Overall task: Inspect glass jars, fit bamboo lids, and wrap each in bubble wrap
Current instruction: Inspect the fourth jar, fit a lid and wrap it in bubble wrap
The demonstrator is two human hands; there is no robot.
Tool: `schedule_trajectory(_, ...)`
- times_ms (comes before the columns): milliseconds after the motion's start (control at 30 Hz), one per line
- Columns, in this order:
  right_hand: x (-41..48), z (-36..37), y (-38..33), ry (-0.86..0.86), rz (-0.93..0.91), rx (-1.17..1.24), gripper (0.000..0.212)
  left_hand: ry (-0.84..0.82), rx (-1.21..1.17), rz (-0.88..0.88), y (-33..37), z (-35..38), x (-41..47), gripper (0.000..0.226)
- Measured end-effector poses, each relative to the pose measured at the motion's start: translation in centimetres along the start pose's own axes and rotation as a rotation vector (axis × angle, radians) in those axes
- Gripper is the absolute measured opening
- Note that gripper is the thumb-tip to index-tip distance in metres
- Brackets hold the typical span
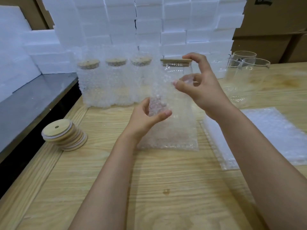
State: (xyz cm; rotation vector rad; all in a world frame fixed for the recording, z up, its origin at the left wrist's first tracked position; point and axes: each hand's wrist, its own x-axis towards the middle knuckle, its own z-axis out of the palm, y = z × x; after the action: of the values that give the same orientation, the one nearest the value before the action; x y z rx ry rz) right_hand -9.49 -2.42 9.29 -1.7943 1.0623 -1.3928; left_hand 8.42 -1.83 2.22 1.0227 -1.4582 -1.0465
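Note:
A glass jar with a bamboo lid stands on the wooden table, partly inside a bubble wrap bag whose lower end lies flat toward me. My left hand pinches the bag's left edge at mid height. My right hand pinches the bag's upper edge between thumb and finger, while its index finger touches the lid's right rim. Three wrapped, lidded jars stand in a row behind and to the left.
A leaning stack of bamboo lids sits at the left. Two bare glass jars stand at the right. Flat bubble wrap bags lie at the right. White foam blocks and cardboard boxes line the back. A dark counter borders the left.

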Motion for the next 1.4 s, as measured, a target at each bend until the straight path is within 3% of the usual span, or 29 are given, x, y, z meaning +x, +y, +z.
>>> schedule_trajectory(133, 0.0, 0.9, 0.5, -0.032, 0.016, 0.025, 0.053, 0.101, -0.175, 0.019, 0.8, 0.8, 0.2, 0.074)
schedule_trajectory(333, -0.2, 1.3, 0.8, -0.04, 0.057, 0.068, 0.053, 0.153, -0.27, 0.027, 1.4, 1.7, 0.3, 0.069)
schedule_trajectory(467, -0.1, 0.8, 0.6, -0.003, 0.015, 0.055, 0.051, -0.021, -0.166, -0.07, 1.3, 0.2, 0.2, 0.132)
schedule_trajectory(500, 0.0, 0.6, 0.5, 0.006, 0.009, 0.061, 0.051, -0.1, -0.127, -0.094, 1.0, -0.3, 0.0, 0.131)
schedule_trajectory(600, 0.3, 0.1, 0.3, 0.034, 0.005, 0.085, 0.051, -0.293, -0.011, -0.124, 0.1, -0.5, -0.5, 0.085)
schedule_trajectory(767, 0.2, 0.0, 0.3, 0.005, 0.001, 0.093, 0.049, -0.238, -0.033, -0.11, 0.0, 0.7, -0.7, 0.083)
schedule_trajectory(900, 0.1, 0.1, 0.3, -0.067, 0.006, 0.046, 0.047, -0.182, -0.102, -0.08, -0.3, 1.0, -0.4, 0.047)
schedule_trajectory(1033, 0.1, 0.3, 0.3, -0.121, 0.023, 0.012, 0.045, -0.152, -0.165, -0.079, -0.1, 1.6, -0.5, 0.062)
schedule_trajectory(1133, 0.2, -0.4, 0.2, -0.166, 0.091, -0.009, 0.045, -0.149, -0.186, -0.071, -0.1, 2.0, -0.5, 0.061)
schedule_trajectory(1233, 0.8, -1.8, 0.3, -0.102, 0.214, 0.118, 0.041, -0.135, -0.196, -0.088, -0.1, 1.9, -0.5, 0.073)
schedule_trajectory(1300, 1.0, -2.8, 0.2, -0.006, 0.175, 0.166, 0.03, -0.135, -0.198, -0.097, 0.0, 1.7, -0.5, 0.083)
schedule_trajectory(1400, 0.6, -4.0, 0.1, -0.042, 0.08, 0.098, 0.033, -0.136, -0.188, -0.103, 0.1, 1.4, -0.5, 0.087)
